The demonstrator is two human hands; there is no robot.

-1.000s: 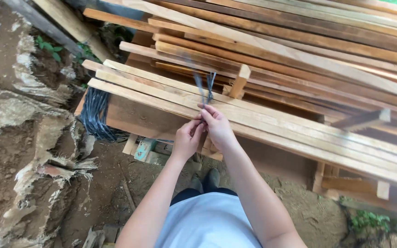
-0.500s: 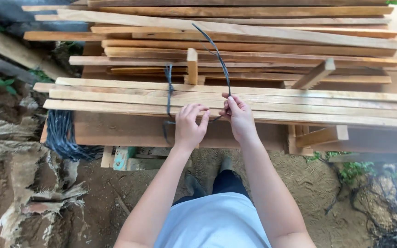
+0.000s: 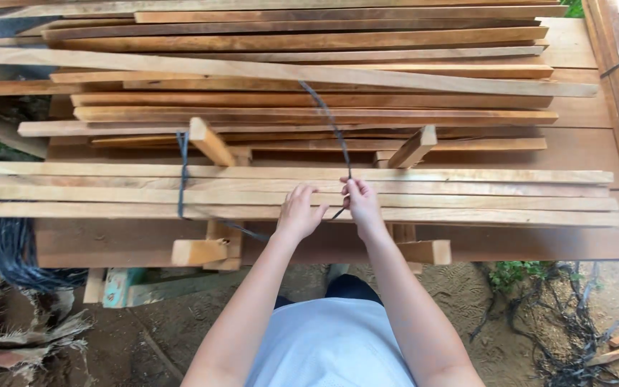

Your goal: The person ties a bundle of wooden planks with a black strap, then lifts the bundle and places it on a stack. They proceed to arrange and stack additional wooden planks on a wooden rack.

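Pinched between the thumb and fingers of the right hand [image 3: 362, 203] is a thin dark strap [image 3: 332, 129], gripped just above the front edge of the wood pile. Its free end is seen rising from the pinch and curving away up and to the left across the slats, so that its long axis runs roughly from the person outward, crosswise to the wood. A short piece of it is also seen passing down and left below the hand, under the front slats.

The left hand [image 3: 299, 212] is laid on the front slats beside the right one, fingers curled loosely; whether any of the strap is caught under them cannot be told.

One strap is being handled. A second dark band [image 3: 182, 172] is already wrapped upright around the front bundle further left. Three long pale slats [image 3: 467, 195] are counted in that front bundle, lying flat and side by side, their length running left to right across the view. Behind them a larger stack of slats [image 3: 309, 72] is piled the same way, too many to count surely.

Two short wooden blocks [image 3: 209, 141] are seen sticking up at an angle between the bundle and the stack, one left and one right. Two more block ends [image 3: 198, 251] show below the front edge. One coil of dark cord [image 3: 10, 252] hangs at the far left.
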